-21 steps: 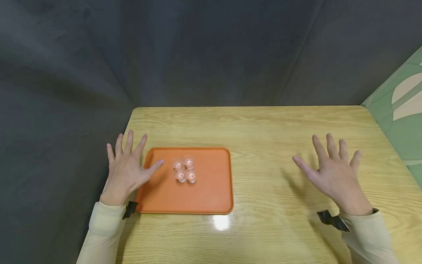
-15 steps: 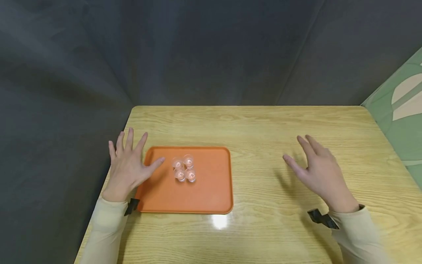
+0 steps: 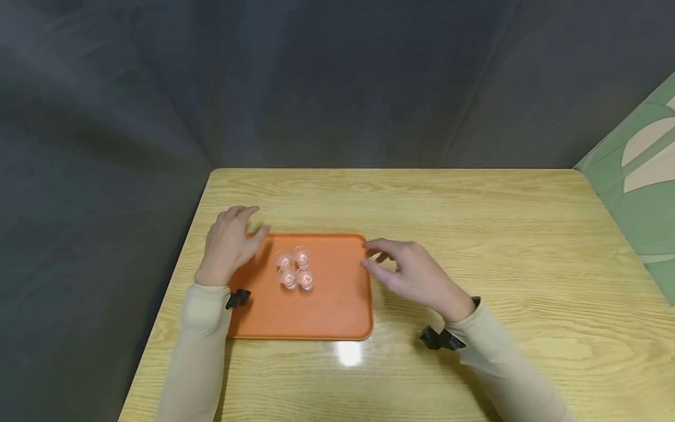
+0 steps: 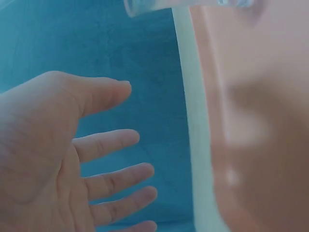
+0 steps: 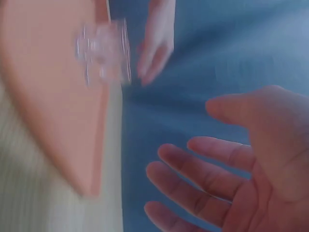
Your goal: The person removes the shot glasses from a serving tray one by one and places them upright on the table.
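Several small clear glasses (image 3: 305,278) stand bunched together on an orange tray (image 3: 337,310), left of its middle. Over the tray's left back corner hovers my left hand (image 3: 227,246), fingers loosely bent and apart from the glasses. My right hand (image 3: 416,272) is above the tray's right edge, thumb and fingers spread apart with nothing between them. In the left wrist view the fingers (image 4: 116,183) are relaxed, and part of a glass (image 4: 154,5) shows at the top. The right wrist view shows the glasses (image 5: 104,50) blurred, beyond relaxed fingers.
The tray lies on the left part of a wood-grain table (image 3: 506,234). Dark cloth (image 3: 337,88) hangs behind the table and along its left side. A green patterned panel (image 3: 643,176) stands at the right.
My right hand has swept left from the right part of the table to the tray's right edge. My left hand has moved right and turned inward. The glasses and tray stay put.
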### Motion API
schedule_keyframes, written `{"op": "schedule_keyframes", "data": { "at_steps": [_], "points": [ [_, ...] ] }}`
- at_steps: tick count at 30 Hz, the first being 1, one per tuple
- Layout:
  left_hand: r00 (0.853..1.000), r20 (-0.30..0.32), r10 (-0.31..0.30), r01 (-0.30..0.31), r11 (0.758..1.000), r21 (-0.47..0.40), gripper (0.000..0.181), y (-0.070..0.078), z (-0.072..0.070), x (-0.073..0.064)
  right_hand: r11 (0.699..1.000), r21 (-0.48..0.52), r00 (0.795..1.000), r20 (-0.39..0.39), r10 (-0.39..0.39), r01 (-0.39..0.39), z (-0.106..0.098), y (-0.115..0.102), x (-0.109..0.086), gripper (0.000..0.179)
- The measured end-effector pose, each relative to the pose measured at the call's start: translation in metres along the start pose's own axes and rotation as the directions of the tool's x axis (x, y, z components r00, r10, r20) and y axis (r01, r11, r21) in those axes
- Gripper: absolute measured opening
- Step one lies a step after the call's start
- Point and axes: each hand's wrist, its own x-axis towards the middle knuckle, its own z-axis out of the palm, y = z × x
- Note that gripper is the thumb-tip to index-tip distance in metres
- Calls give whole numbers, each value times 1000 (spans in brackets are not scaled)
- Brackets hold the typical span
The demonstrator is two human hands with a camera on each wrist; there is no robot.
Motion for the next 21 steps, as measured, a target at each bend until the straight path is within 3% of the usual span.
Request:
{"op": "schedule_keyframes", "data": {
  "at_steps": [9, 14, 21],
  "points": [
    [995, 87, -39, 43, 998, -45, 46, 2, 27, 11, 999, 31, 984, 178, -14, 8, 41, -24, 23, 38],
    [993, 112, -46, 51, 998, -46, 41, -2, 40, 13, 1000, 6, 983, 185, -17, 16, 59, -23, 27, 34],
    [994, 97, -46, 52, 997, -62, 31, -13, 48, 14, 1000, -2, 986, 164, -26, 27, 79, -24, 32, 31]
  ]
}}
